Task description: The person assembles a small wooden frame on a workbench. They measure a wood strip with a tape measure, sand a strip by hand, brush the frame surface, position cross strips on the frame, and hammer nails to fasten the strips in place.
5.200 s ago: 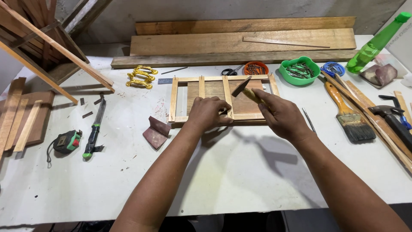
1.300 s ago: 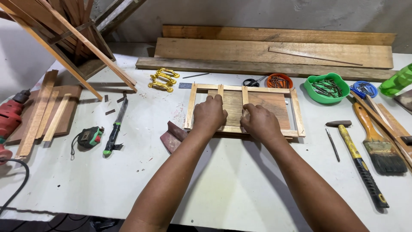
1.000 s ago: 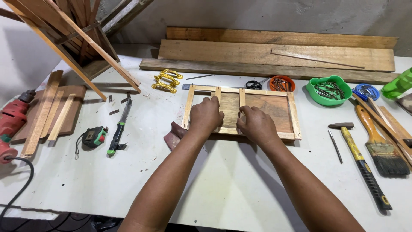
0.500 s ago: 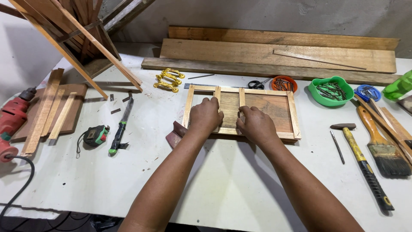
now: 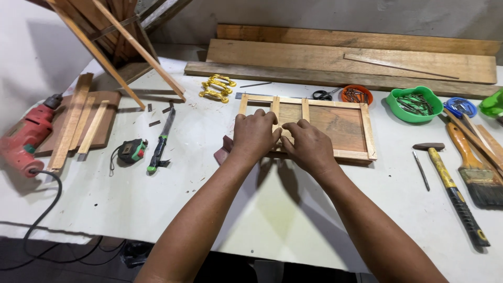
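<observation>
A flat wooden frame (image 5: 343,123) with light strips and a brown board inside lies on the white table (image 5: 293,209). My left hand (image 5: 255,136) rests on the frame's near left part, fingers over an upright strip. My right hand (image 5: 309,147) presses on the near edge beside it, fingertips meeting the left hand's at the same strip. Neither hand holds a tool. The part of the frame under both hands is hidden.
A hammer (image 5: 453,191), a nail punch (image 5: 420,170) and a paintbrush (image 5: 474,167) lie at right. Bowls of nails (image 5: 414,103) and scissors (image 5: 326,94) sit behind the frame. Planks (image 5: 356,57) line the back. Tape measure (image 5: 131,151), chisel (image 5: 160,141), red drill (image 5: 23,139) at left.
Five seconds ago my right hand held a strip over the frame; now both hands press flat on it. Over the last second the hands have hardly moved; the view shifted slightly.
</observation>
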